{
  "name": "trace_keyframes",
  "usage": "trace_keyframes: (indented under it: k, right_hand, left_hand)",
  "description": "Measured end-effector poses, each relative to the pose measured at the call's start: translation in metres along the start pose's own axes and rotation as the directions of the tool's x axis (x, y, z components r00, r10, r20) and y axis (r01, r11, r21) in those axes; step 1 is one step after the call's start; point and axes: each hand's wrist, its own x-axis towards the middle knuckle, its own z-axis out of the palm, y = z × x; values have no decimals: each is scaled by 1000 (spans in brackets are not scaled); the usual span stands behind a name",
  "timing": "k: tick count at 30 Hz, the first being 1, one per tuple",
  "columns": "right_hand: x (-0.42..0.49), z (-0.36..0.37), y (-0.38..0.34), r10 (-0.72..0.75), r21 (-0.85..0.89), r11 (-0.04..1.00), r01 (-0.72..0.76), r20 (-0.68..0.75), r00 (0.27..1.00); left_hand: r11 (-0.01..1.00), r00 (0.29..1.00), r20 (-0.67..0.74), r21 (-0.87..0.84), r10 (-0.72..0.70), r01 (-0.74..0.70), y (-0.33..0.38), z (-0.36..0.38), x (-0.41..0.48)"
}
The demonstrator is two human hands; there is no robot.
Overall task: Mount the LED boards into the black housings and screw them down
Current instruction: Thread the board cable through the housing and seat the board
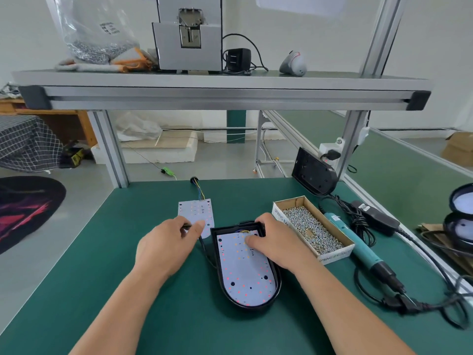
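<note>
I see the black housing (278, 283) lying flat on the green surface (102, 252), near the middle, its rounded end towards me; an LED board (245, 272) sits inside it, white face up, dotted with small red and orange marks. The right hand (279, 243) is at the housing's far, square end; its grip is clamped there, fingers curled over the far rim, thumb pressed on the board's top edge. The left hand (166, 242) is just left of the housing; its grip is closed in a pinch, thumb and forefinger on a thin black cable (204, 251) that runs along the housing's left wall. Beyond that hand a second LED board (195, 210) lies bare on the surface, partly hidden by the fingers; coloured wires (200, 193) lead from its far edge to a black grommet (194, 180). To the right lies an open box of screws (313, 228) and, just beside it, a teal electric screwdriver (358, 243); a second housing (313, 174) leans against the frame post behind them; whether any screw sits in the board I cannot tell.
</note>
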Motion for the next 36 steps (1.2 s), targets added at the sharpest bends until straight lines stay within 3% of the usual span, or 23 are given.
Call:
trace_keyframes:
  k: [4,7,10,13,20,23,27,31,36]
  right_hand:
    - [2,-3,2,17,9,1000,-17,-60,998]
    - [2,-5,4,5,13,1000,-4,-53,999]
    - [0,-4,4,-24,26,999,26,-77,997]
    - [-2,-7,0,-54,40,997,59,-119,991]
    - [-11,-59,7,-44,152,984,95,-310,950]
    - [-19,-91,24,-63,-40,998,52,-361,930]
    - [-42,-121,73,-16,-365,921,-139,-389,921]
    - [-68,-132,119,180,-436,847,-302,-299,937]
    - [-78,-132,128,183,-379,895,-235,-169,968]
  left_hand:
    - [995,997,-63,85,49,-44,1,5,-1]
    - [962,960,-113,125,257,-243,6,5,-4]
    - [924,923,-52,58,381,-378,13,10,-10]
    - [906,907,2,34,422,-422,17,15,-15]
    - [899,899,-27,-12,437,-437,20,8,-16]
    - [889,888,-28,-12,458,-458,24,8,-19]
    - [874,872,-95,-39,480,-485,32,5,-23]
    - [847,847,-102,-61,521,-528,44,4,-30]
    - [787,788,-126,-69,603,-613,68,6,-42]
